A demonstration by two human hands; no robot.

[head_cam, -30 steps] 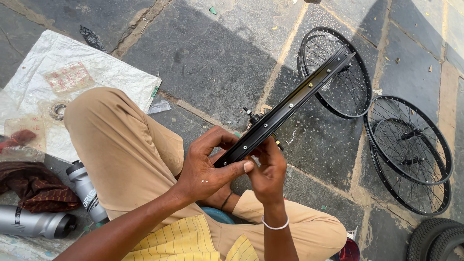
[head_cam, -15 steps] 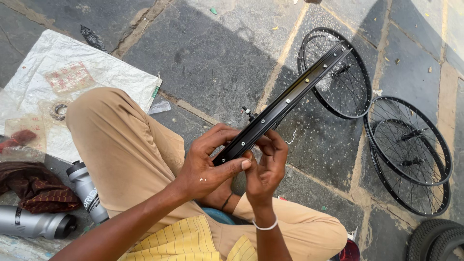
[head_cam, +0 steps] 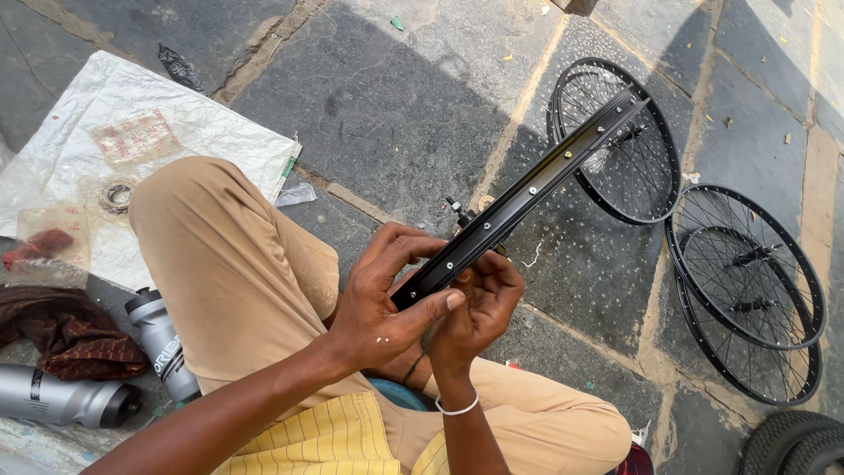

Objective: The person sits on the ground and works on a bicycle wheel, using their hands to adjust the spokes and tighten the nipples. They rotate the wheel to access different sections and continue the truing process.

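Observation:
I hold a black bicycle wheel rim (head_cam: 536, 185) edge-on above my lap, its drilled inner channel facing me. My left hand (head_cam: 382, 303) grips the near end of the rim, thumb pressed along its lower edge. My right hand (head_cam: 479, 308) cups the rim from underneath, fingers curled up against it right beside the left thumb. A small hub or axle part (head_cam: 457, 211) sticks out behind the rim. My bent knee in tan trousers (head_cam: 229, 264) lies under both hands.
Spoked black wheels lie flat on the stone paving: one (head_cam: 620, 149) behind the rim, two stacked (head_cam: 747, 290) at right. A tyre (head_cam: 791, 444) shows at the bottom right. At left are a white sack (head_cam: 132, 149), grey bottles (head_cam: 163, 343) and a dark red cloth (head_cam: 66, 334).
The right hand has slid under the rim and curled tighter against it. The left hand keeps its grip, and the rim has barely moved.

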